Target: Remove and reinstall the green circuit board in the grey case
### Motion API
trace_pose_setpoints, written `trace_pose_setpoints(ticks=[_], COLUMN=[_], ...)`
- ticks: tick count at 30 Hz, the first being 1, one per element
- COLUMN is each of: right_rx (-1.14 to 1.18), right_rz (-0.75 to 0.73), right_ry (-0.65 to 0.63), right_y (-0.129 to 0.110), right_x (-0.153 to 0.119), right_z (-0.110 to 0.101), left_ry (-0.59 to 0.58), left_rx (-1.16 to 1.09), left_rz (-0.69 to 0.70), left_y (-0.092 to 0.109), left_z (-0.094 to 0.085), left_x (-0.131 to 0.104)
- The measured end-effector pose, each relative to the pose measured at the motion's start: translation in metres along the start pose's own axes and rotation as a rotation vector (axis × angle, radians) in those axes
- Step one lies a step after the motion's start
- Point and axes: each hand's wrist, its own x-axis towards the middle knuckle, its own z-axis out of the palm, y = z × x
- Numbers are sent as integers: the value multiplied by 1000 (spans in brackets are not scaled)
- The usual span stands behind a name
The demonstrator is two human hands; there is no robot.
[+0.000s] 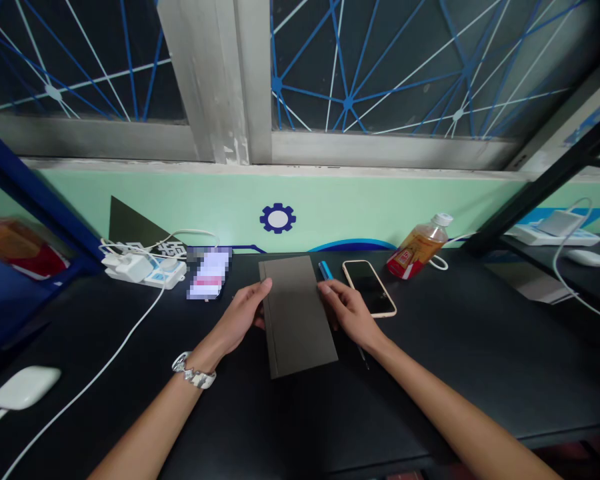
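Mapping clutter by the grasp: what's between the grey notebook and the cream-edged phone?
Head view: a blue pen and part of the right hand lie between the notebook and the phone.

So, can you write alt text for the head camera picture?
A person's left hand and right hand hold a grey-brown notebook by its long edges over a black desk. A blue pen and a pale-rimmed phone are to its right, with a drink bottle nearby.
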Motion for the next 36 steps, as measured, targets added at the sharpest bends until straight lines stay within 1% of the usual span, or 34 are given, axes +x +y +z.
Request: trace_pose_setpoints(ticks=[2,5,12,21,29,36], right_rx=[68,122,200,181,166,141], right_rz=[127,189,196,191,200,259], right_ry=[-115,-146,-108,-115,-126,-206], right_y=[-2,-6,-8,-10,-7,-12], right_x=[-1,-2,0,2,3,2], right_z=[0,1,-3,-4,-7,-8], left_ry=[8,2,-55,-63,-41,-30], left_rx=[2,2,-28,-26,-17,-14], left_rz=[-2,-22,-19,-12,-14,-39], left_y=[-2,-3,1,0,-2,-1], left_z=[0,-1,-2,-4,-4,1], left_x=[1,2,1,2,2,1])
